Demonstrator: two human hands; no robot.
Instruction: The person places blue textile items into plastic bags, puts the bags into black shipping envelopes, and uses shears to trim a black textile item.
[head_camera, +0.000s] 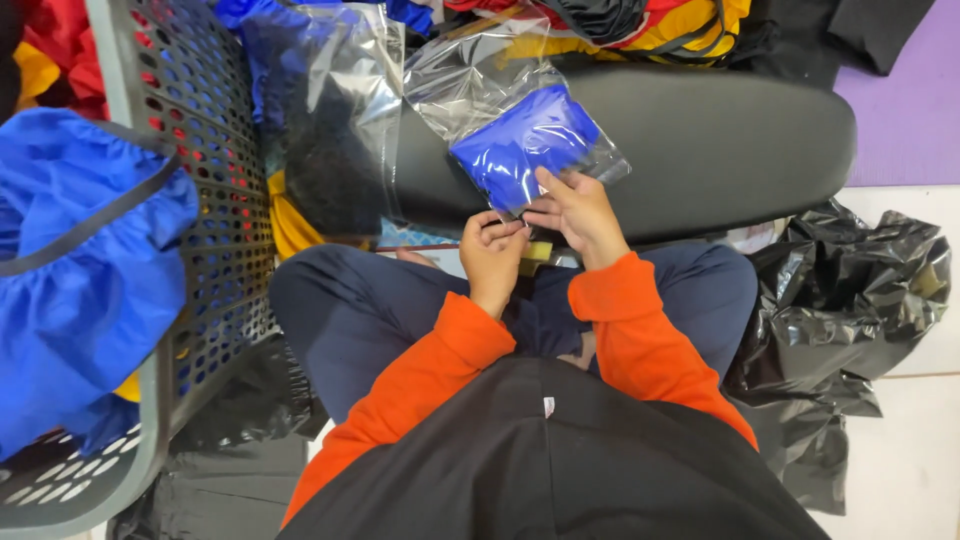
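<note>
Where the two hands meet above the lap, a clear plastic bag (520, 125) holding a folded blue cloth (525, 150) lies across a black padded cushion (720, 140), its near corner pinched between the fingers. The right hand (578, 212) rests on that lower edge of the bag, fingers curled and closed on the plastic, thumb pointing toward the other hand. The left hand (492, 250) sits just beside it, a little nearer the body, its fingertips bunched tight on the same corner of the bag; whether something small is also held between them cannot be told. Both wrists come out of orange sleeves (620, 320) over dark blue trousers (350, 310).

Beyond the left hand, farther from the body, a second clear bag (340, 90) stands against the cushion with something dark inside it. Well out past the left hand's side stands a grey perforated basket (215, 230), and a large blue garment with a dark band (80, 260) hangs over its rim. Beyond the fingertips of both hands, past the cushion, lies a heap of red, yellow and black cloth (640, 25). Out to the right hand's side, a crumpled black plastic bag (850, 310) sits on a pale floor, with a purple mat (910, 110) farther away.
</note>
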